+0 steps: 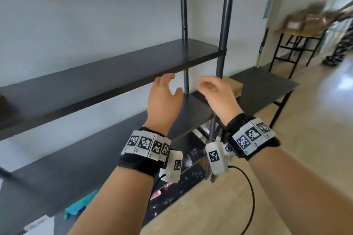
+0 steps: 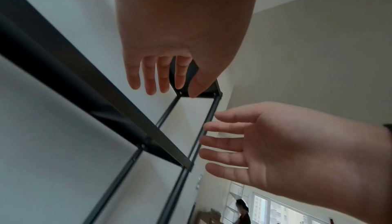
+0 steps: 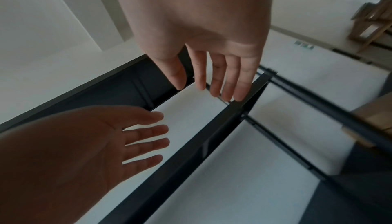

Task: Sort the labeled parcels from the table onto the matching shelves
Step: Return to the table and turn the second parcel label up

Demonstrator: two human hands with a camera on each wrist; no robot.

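Both my hands hover empty in front of a black shelf unit. My left hand [image 1: 170,87] is open, its fingers spread near the front edge of the middle shelf [image 1: 114,74]. My right hand [image 1: 206,86] is open beside it, fingers loosely bent, just left of the unit's front post [image 1: 226,25]. A brown cardboard parcel [image 1: 234,86] lies on the low black table [image 1: 267,86] behind my right hand. From the wrists, the left hand [image 2: 169,83] and the right hand [image 3: 201,83] show straight fingers with nothing in them. The parcel's corner [image 3: 377,115] shows at the right.
The lower shelf [image 1: 95,158] runs below my wrists. A teal packet [image 1: 82,204] and a white label [image 1: 36,223] lie lower still at bottom left. Farther right stands a wooden table [image 1: 298,32] with several cardboard boxes [image 1: 305,19]. A person [image 2: 243,210] stands far off.
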